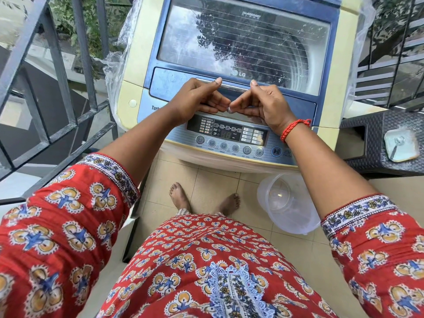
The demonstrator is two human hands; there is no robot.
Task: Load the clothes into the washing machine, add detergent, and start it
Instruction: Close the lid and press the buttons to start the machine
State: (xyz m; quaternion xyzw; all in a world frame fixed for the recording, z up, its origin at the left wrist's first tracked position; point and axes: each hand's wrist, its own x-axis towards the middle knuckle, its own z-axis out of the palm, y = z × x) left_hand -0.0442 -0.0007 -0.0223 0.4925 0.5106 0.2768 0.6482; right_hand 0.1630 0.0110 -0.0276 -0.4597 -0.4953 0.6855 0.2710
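Hands, left (199, 97) and right (261, 102), curl on lid (241, 40) handle (231, 84); fingertips hidden, firm grasp unclear; reflections obscure drum.

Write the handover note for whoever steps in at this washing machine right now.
Left hand and right hand: both on the front edge of the lid, thumbs on its handle bar, fingers curled under. Nothing else held.
Lid is down; whether it is being opened or was just closed cannot be told.
Drum contents unclear through the reflections in the glass.
Control panel shows a lit display; start/pause button untouched.
Empty clear tub on the floor.
Left: confirm clothes and detergent, then start.
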